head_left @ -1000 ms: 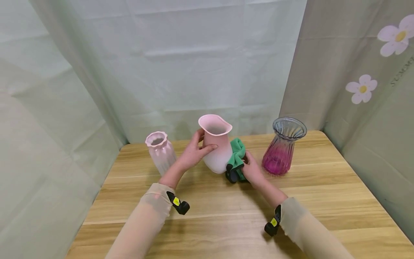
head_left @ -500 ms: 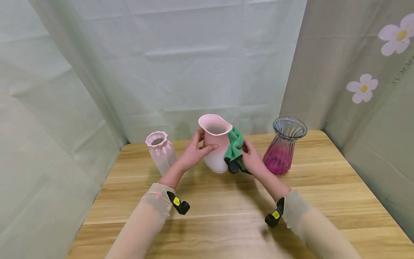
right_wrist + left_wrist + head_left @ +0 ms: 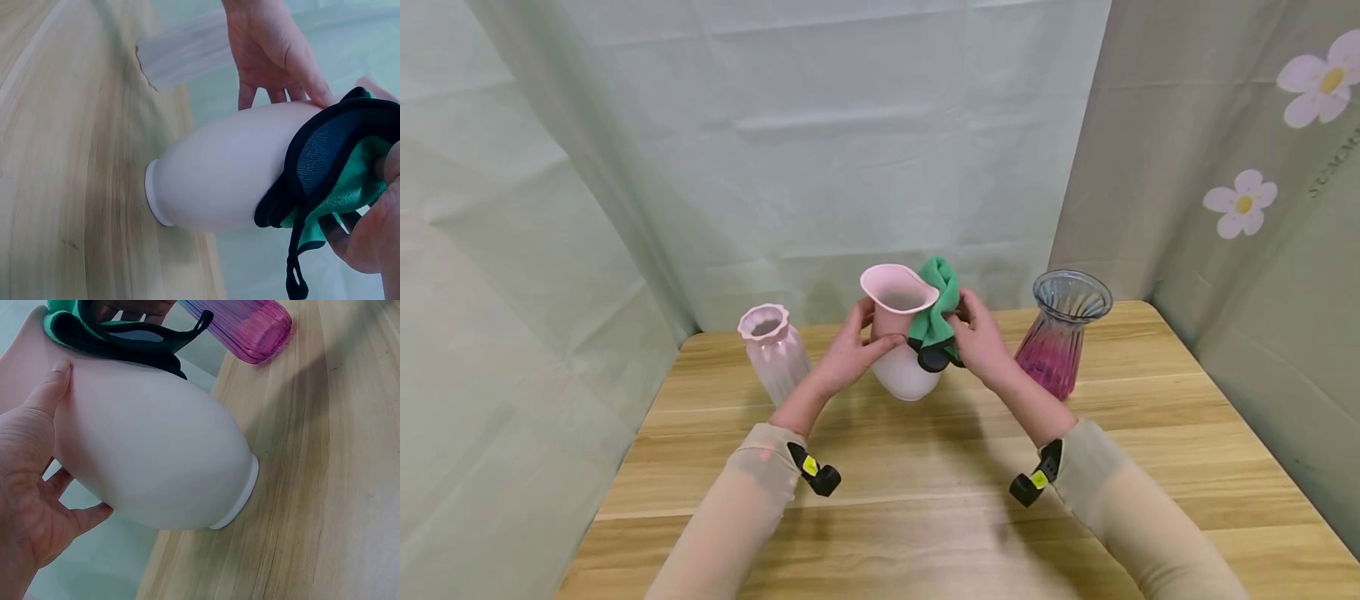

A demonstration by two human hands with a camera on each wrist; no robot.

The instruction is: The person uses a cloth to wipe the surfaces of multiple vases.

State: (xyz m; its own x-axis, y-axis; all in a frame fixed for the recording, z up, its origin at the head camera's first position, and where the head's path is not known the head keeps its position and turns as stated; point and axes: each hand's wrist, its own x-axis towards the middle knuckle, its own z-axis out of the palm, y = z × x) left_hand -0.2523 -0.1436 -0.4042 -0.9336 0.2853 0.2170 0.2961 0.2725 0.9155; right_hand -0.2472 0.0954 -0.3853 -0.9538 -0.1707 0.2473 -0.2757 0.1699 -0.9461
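Note:
A pink-to-white vase (image 3: 906, 377) with a wavy flared rim stands upright near the table's back edge. My left hand (image 3: 846, 357) grips its neck from the left, thumb across the front. On the opposite side, my right hand (image 3: 983, 342) holds a bunched green cloth (image 3: 937, 308) with black trim against the vase's neck, just below the rim. In the right wrist view the cloth's dark edging (image 3: 331, 150) lies along the vase's side and a loop hangs from it. The left wrist view shows the smooth white body (image 3: 156, 444) and its narrow foot on the wood.
To the left stands a pale pink fluted vase (image 3: 777, 360) with a scalloped rim. A ribbed glass vase (image 3: 1054, 354), blue-grey above and magenta below, is on the right, behind my right wrist. The wooden table (image 3: 910, 517) meets hanging pale curtains (image 3: 887, 167) at the back.
My right hand has moved the green cloth up the vase's right side, from beside its lower body to near the rim. My left hand and the vase have stayed put.

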